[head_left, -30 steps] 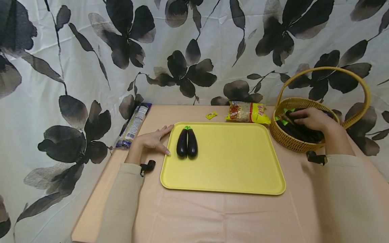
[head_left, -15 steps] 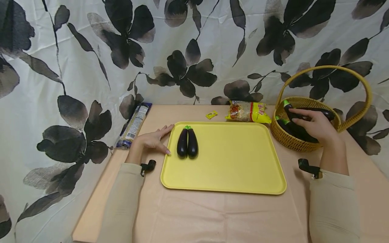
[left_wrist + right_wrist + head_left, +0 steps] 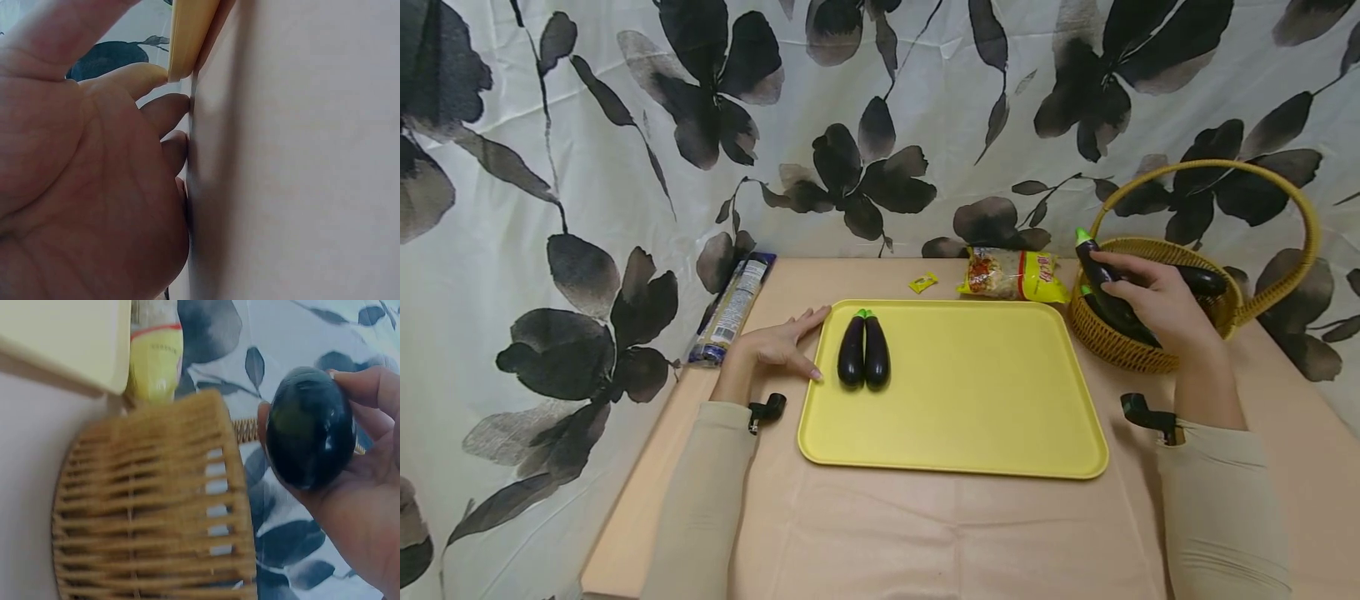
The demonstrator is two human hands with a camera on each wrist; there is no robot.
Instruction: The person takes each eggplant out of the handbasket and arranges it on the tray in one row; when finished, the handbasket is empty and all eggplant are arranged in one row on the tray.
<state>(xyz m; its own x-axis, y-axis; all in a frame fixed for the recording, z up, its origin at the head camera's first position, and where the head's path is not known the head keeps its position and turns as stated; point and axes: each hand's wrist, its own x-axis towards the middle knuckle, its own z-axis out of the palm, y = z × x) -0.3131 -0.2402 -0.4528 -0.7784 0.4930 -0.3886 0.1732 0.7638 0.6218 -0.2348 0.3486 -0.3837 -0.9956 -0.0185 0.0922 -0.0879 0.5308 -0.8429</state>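
Note:
My right hand (image 3: pixel 1157 300) grips a dark purple eggplant (image 3: pixel 310 428) with a green stem, lifted over the left rim of the wicker basket (image 3: pixel 1127 354). In the right wrist view the eggplant's round end faces the camera, above the basket's slatted side. Other eggplants (image 3: pixel 1201 281) lie in the basket, partly covered by the hand. My left hand (image 3: pixel 778 348) rests with fingers spread at the left edge of the yellow tray (image 3: pixel 970 400), its thumb and fingertips touching the rim. Two eggplants (image 3: pixel 864 350) lie side by side on the tray's left part, stems pointing away.
Behind the tray stand a yellow noodle-like packet (image 3: pixel 1015 275) and a small yellow wrapper (image 3: pixel 922 283). A long blue-and-clear package (image 3: pixel 730 312) lies at the left table edge. The basket's tall handle (image 3: pixel 1225 167) arches over its opening. A floral curtain hangs behind.
My right hand has come up out of the basket with an eggplant and moved left toward the tray side. My left hand stays at the tray edge.

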